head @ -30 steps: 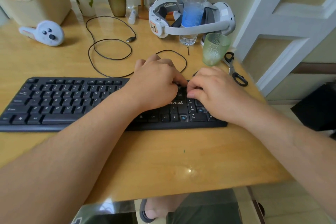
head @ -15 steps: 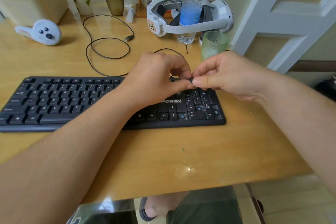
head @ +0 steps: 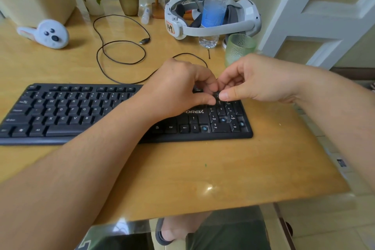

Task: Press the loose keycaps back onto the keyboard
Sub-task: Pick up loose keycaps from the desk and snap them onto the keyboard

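Note:
A black keyboard [head: 81, 111] lies across the wooden desk. Bare blue-grey switch posts show where caps are off, at the right arrow spot [head: 204, 128] and in the number pad [head: 223, 119]. A small black keycap [head: 216, 94] is held just above the number pad's upper left. My right hand [head: 257, 81] pinches it between thumb and forefinger. My left hand [head: 182, 89] has its fingertips curled against the same keycap from the left and hides the keys beneath it.
Behind the keyboard are a green textured glass [head: 239, 46], a water bottle [head: 215, 4], a white headset [head: 211, 22], a looped black cable [head: 121, 50] and a white controller [head: 50, 33]. The desk's right edge [head: 316, 140] runs close to the keyboard's end.
A second ago both hands pressed down on the number pad area. They then lifted together and now hold a keycap between their fingertips just above the keys.

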The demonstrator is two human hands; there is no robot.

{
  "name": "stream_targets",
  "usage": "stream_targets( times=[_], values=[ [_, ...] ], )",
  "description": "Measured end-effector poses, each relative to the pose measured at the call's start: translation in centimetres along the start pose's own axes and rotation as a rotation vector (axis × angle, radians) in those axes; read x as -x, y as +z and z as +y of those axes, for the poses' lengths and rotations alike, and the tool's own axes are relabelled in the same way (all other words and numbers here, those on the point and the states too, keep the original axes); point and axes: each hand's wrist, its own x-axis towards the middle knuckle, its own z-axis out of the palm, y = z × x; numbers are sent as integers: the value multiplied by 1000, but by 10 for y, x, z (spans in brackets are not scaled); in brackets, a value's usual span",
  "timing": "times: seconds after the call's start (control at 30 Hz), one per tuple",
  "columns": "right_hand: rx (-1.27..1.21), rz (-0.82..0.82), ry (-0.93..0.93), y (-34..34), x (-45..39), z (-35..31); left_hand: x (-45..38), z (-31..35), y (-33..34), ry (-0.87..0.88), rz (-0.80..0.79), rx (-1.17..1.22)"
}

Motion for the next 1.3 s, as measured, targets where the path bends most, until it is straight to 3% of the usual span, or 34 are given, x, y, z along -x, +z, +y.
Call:
stream_targets(
  times=[0.27, 0.73, 1.0, 1.3],
  values=[
    [104, 106, 67, 17, -6, 10, -3, -14, -3, -152, 79, -81],
    [399, 183, 116, 32, -8, -13, -3, -15, 7, -110, 9, -96],
    [374, 241, 144, 39, -8, -18, -2, -13, 11, -75, -51, -145],
    [442, 223, 15, 41, 11, -16, -1, -8, 15, -124, -35, -153]
  ],
)
